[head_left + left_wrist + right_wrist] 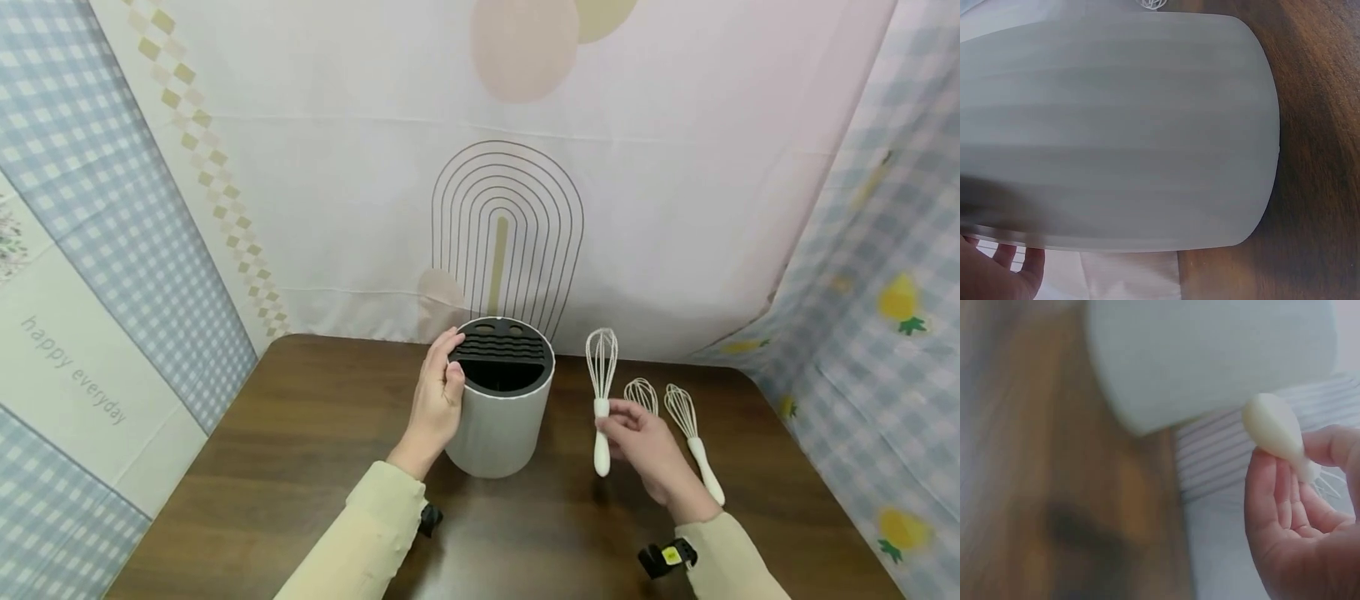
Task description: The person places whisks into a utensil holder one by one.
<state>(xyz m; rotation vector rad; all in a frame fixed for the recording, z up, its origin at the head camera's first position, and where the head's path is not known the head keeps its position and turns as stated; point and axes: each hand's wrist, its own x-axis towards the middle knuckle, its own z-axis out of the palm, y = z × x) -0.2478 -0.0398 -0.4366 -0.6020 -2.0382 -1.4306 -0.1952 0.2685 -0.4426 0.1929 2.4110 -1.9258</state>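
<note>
A whitish-grey round utensil holder [498, 433] with a black slotted insert [501, 346] stands upright on the wooden table. My left hand [437, 396] holds it at the upper left side, thumb near the rim; in the left wrist view its fingers [1034, 265] lie against the wall [1122, 137]. To the right of the holder, my right hand [637, 437] pinches a white whisk [602, 408] by its handle, wires up, above the table. In the right wrist view the handle [1275, 428] sits between thumb and fingers.
Two more white whisks lie on the table [322, 467] by my right hand: one whisk [641, 393] partly hidden behind it, another whisk [696, 446] farther right. A patterned cloth [360, 208] hangs along the table's back edge, with checked cloths at both sides.
</note>
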